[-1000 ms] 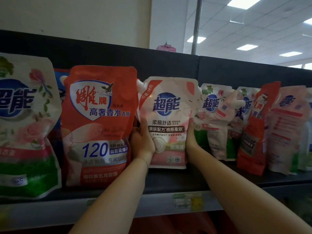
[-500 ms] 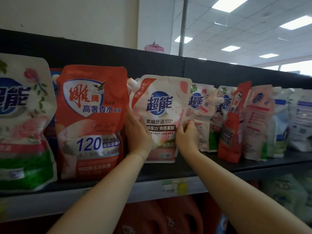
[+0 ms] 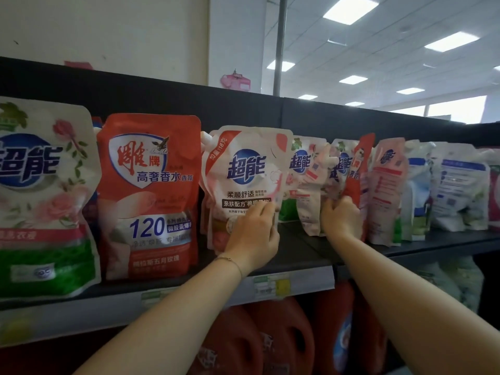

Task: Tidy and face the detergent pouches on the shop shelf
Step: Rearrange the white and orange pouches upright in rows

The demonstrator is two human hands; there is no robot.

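Now left hand [image 3: 254, 234] curls round pink pouch [image 3: 243, 169] edge; right hand [image 3: 341, 220] pinches tilted pouch [image 3: 338, 171].

Left forearm [image 3: 176, 307] and right forearm [image 3: 405, 293] are bare. A thin chain bracelet [image 3: 231, 262] encircles the wrist directly behind the left grip [image 3: 254, 232].

Head view. Centre of frame: left hand [image 3: 253, 231] grips the right edge of an upright white-and-pink pouch [image 3: 243, 169] on the black shelf [image 3: 303, 247]. Right of centre: right hand [image 3: 341, 220] grips a floral pouch [image 3: 339, 169] among crowded, askew neighbours. Left: front-facing red pouch [image 3: 148, 185].
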